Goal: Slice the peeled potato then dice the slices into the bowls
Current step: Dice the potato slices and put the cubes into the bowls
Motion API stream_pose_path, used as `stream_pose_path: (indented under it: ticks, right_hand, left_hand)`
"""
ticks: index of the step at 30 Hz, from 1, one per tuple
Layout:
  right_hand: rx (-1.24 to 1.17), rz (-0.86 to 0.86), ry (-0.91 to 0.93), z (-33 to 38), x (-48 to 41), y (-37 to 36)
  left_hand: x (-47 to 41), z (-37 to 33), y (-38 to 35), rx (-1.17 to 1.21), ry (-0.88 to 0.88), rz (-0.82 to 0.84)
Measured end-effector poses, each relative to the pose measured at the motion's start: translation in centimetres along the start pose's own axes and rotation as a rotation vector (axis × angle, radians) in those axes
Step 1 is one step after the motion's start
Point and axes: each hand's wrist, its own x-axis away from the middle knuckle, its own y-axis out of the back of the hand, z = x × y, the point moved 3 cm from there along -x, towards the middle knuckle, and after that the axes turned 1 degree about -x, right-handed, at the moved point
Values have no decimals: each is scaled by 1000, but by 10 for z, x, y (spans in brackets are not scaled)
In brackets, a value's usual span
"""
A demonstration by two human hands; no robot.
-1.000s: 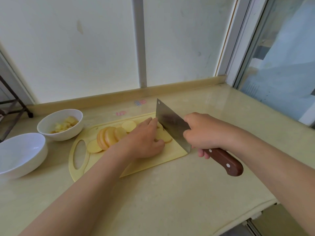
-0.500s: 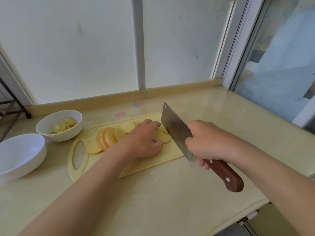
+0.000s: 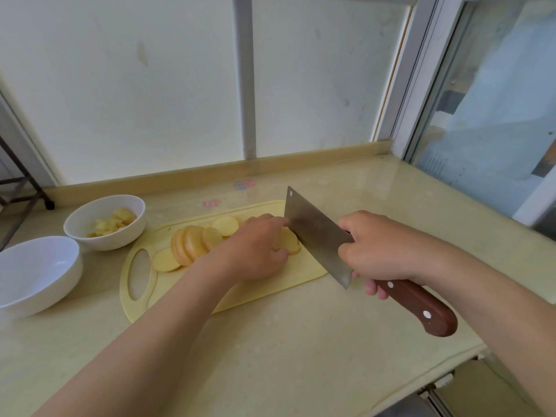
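We look down on a pale yellow counter (image 3: 301, 356) that runs back to a white wall (image 3: 120, 100), with a window (image 3: 496, 130) at the right. A yellow board (image 3: 310, 273) lies on the counter with its handle hole to the left. Left of it stand two white bowls. The near bowl (image 3: 64, 284) is closest to us, and the far bowl (image 3: 120, 239) behind it holds potato dice (image 3: 115, 224).

Our right hand (image 3: 376, 251) is wrapped round the cleaver (image 3: 316, 236) where blade meets handle, with the blade tilted over the board's right end. Our left hand (image 3: 255, 254) rests mid-board. Its fingers curl down over a few slices (image 3: 288, 243) and its thumb presses against their near edge. These slices stick out at the hand's right, just beside the blade, and the fingertips meet the blade's flat. We cannot tell whether the edge touches the potato. A row (image 3: 192, 246) of more slices leans on the board left of that hand.

Compared with a second ago, the cleaver's heel sits a little farther out past the board's near corner, and its handle reaches nearer to us. The left hand keeps its hold, and the row and bowls lie as they did.
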Motion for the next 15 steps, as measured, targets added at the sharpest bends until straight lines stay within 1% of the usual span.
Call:
stream_pose_path:
  ticks: [11,15]
  right_hand:
    - [8,-21,-16,-2,10,-5]
    - [-7,-43,-27,2,13,-16]
  left_hand:
    - [1,-1,-1,-31,-1,-20]
    - [2,-6,-1,-26,33,-46]
